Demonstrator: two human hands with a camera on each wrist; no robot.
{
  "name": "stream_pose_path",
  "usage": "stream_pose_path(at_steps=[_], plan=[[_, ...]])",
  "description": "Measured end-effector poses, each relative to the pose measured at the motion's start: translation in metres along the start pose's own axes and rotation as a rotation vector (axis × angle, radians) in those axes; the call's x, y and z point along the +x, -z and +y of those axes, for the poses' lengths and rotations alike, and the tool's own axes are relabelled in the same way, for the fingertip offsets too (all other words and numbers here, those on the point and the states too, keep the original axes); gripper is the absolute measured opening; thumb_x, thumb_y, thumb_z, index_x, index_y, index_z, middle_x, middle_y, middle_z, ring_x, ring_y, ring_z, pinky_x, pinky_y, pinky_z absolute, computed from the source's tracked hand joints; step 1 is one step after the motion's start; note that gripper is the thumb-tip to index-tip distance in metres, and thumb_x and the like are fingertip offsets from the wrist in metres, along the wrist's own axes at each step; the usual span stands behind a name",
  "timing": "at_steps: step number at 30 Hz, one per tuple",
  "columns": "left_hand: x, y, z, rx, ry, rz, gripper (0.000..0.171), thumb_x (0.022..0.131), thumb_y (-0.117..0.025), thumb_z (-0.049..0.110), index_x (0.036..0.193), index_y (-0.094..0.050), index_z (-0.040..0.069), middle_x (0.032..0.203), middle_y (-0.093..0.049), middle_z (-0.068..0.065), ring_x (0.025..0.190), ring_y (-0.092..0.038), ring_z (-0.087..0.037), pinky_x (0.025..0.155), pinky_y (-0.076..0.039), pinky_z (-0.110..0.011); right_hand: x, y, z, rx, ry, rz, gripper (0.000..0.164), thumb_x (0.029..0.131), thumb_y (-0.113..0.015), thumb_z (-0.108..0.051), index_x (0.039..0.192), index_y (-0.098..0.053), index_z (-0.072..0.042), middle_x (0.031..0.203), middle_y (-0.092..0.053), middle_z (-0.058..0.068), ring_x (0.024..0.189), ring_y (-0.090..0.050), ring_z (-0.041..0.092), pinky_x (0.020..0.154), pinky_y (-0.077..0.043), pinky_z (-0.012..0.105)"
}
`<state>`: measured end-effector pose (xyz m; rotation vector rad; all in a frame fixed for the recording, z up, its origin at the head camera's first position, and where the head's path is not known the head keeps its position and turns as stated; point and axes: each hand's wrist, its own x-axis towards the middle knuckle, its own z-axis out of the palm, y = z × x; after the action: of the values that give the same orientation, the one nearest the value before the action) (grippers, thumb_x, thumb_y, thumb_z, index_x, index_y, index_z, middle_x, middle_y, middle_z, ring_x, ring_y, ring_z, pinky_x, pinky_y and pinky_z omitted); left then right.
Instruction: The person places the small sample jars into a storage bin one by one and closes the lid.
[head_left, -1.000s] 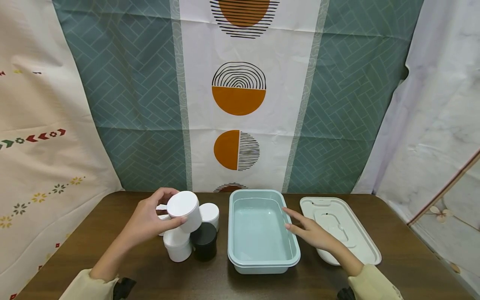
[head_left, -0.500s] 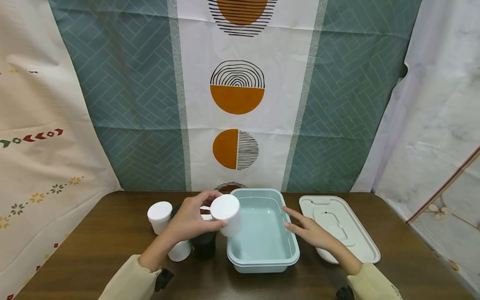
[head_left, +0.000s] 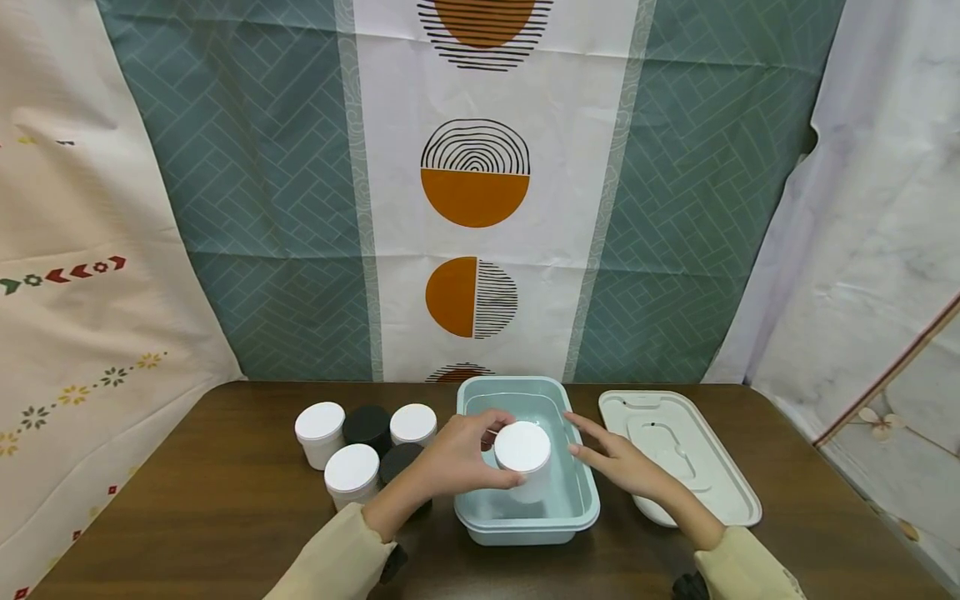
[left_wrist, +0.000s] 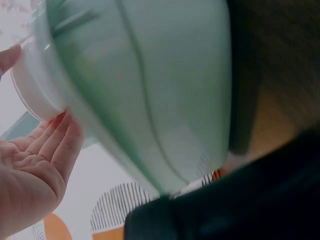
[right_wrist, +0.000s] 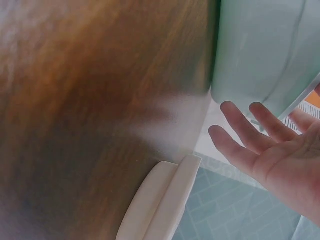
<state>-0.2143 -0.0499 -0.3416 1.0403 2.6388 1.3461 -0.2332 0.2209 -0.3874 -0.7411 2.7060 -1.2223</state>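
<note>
1 wht jar point(head_left: 522, 450), gripped betw. thumb & fingers of L hand point(head_left: 468, 457), within lt-blue tub point(head_left: 525, 537), base contact unclear. R hand point(head_left: 622, 462): fingers extended, nothing held, at tub's R rim. Left: 3 wht jars point(head_left: 352, 471), 2 blk jars point(head_left: 367, 427). Right: wht tray-type lid point(head_left: 716, 471).

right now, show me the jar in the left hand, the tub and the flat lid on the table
Jar point(head_left: 522, 448), head view, on its white top
Tub point(head_left: 527, 526), head view, on its front rim
Flat lid point(head_left: 693, 443), head view, on its upper face
</note>
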Motion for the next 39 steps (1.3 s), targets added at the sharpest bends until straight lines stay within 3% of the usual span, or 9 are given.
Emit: stream_pose_path(at_steps=[10, 21, 29, 39], plan=[[0.013, -0.026, -0.009, 0.097, 0.036, -0.092, 0.054, 0.067, -0.079, 0.032, 0.111, -0.058, 0.01, 0.099, -0.064, 0.005, 0.086, -0.057, -0.004, 0.075, -0.048, -0.021, 0.001, 0.0, 0.003, 0.009, -0.01, 0.011, 0.057, 0.094, -0.048, -0.032, 0.142, -0.03, -0.008, 0.143, -0.033, 0.016, 0.127, -0.033, 0.039, 0.096, -0.032, 0.058], [0.021, -0.045, -0.01, 0.201, 0.04, -0.157, 0.055, 0.067, -0.079, 0.031, 0.111, -0.057, 0.007, 0.092, -0.064, 0.006, 0.079, -0.054, 0.001, 0.071, -0.045, -0.016, 0.0, 0.0, 0.003, 0.009, -0.028, 0.01, 0.057, 0.094, -0.048, -0.033, 0.143, -0.029, -0.01, 0.143, -0.034, 0.017, 0.127, -0.033, 0.04, 0.095, -0.033, 0.059], [0.021, -0.046, -0.006, 0.204, 0.049, -0.205, 0.057, 0.068, -0.079, 0.03, 0.113, -0.056, 0.005, 0.094, -0.064, 0.004, 0.079, -0.054, 0.002, 0.071, -0.045, -0.016, 0.0, -0.001, 0.003, 0.004, -0.025, 0.009, 0.057, 0.094, -0.048, -0.033, 0.143, -0.029, -0.011, 0.141, -0.035, 0.018, 0.126, -0.035, 0.04, 0.094, -0.034, 0.059], [0.018, -0.039, -0.005, 0.144, 0.05, -0.297, 0.056, 0.075, -0.074, 0.03, 0.12, -0.053, 0.004, 0.106, -0.063, -0.001, 0.091, -0.057, -0.002, 0.076, -0.046, -0.017, 0.0, -0.001, 0.002, -0.002, -0.029, 0.015, 0.056, 0.094, -0.048, -0.033, 0.142, -0.03, -0.011, 0.14, -0.037, 0.019, 0.125, -0.036, 0.04, 0.094, -0.034, 0.059]])
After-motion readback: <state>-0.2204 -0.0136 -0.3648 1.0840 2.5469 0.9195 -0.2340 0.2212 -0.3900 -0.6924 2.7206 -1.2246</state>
